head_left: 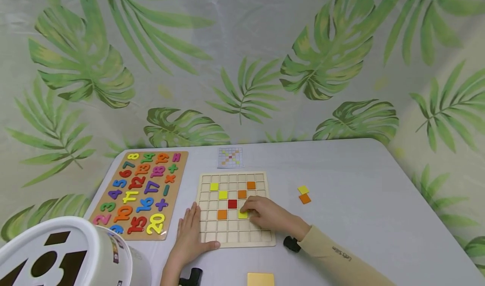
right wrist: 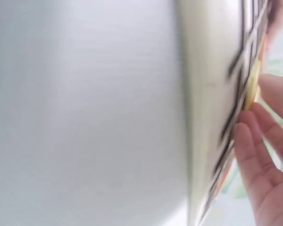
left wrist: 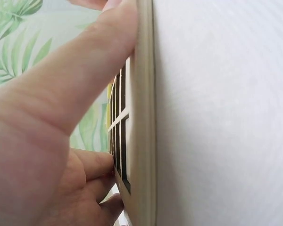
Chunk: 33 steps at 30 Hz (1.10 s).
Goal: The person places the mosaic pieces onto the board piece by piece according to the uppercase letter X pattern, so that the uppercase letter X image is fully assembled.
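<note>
A pale wooden grid board lies on the table with several coloured square tiles in its cells. Its red tile is near the centre, an orange tile below left of that. My right hand pinches a yellow tile between thumb and fingertips, low over the cell below right of the red one; the right wrist view shows the yellow tile edge-on at the grid. Along the board's left side rest the extended fingers of my left hand, its thumb spread across the lower left corner.
Right of the board lie a loose yellow tile and orange tile. Behind it is a printed pattern card. A number puzzle board and white tub stand left. A yellow square lies at the front edge.
</note>
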Each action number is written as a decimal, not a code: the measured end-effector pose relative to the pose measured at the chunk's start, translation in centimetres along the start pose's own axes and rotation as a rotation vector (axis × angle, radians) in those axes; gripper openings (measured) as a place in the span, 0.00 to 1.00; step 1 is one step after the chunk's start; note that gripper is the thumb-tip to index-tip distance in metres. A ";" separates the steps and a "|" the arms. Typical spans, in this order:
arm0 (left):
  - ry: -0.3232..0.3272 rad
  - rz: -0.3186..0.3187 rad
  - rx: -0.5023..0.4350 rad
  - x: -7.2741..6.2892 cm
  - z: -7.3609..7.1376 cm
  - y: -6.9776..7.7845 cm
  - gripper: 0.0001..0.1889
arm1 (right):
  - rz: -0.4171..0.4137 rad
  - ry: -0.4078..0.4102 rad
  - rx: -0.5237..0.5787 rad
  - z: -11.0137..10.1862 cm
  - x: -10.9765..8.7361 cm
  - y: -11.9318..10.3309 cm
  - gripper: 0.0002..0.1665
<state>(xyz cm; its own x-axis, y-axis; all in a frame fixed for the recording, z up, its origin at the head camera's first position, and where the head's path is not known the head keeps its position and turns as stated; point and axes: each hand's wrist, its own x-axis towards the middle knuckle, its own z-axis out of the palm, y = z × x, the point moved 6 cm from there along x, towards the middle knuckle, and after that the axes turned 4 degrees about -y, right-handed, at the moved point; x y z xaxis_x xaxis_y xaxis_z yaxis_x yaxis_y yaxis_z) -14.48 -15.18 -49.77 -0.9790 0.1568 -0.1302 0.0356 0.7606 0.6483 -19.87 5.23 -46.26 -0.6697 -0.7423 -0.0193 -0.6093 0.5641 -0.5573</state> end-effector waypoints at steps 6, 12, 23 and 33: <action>0.002 0.020 -0.015 0.1 0.1 0.4 0.64 | 0.012 0.052 0.065 -1.1 -1.4 1.3 0.18; 0.012 0.027 -0.010 0.0 0.1 0.4 0.64 | 0.091 0.177 0.049 -3.8 -5.3 5.4 0.18; -0.001 -0.003 -0.009 0.0 -0.1 -0.1 0.65 | 0.130 0.275 -0.105 -6.5 -11.3 10.5 0.18; -0.002 0.004 -0.009 0.1 0.0 0.0 0.65 | 0.106 0.274 -0.069 -5.6 -9.7 9.7 0.18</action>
<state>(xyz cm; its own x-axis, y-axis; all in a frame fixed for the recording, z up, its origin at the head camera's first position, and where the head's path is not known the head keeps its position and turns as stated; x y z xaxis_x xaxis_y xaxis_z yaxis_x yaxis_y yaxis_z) -14.55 -15.14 -49.82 -0.9784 0.1615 -0.1291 0.0380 0.7542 0.6555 -21.64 19.94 -46.80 -0.8149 -0.5581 0.1562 -0.5513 0.6634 -0.5059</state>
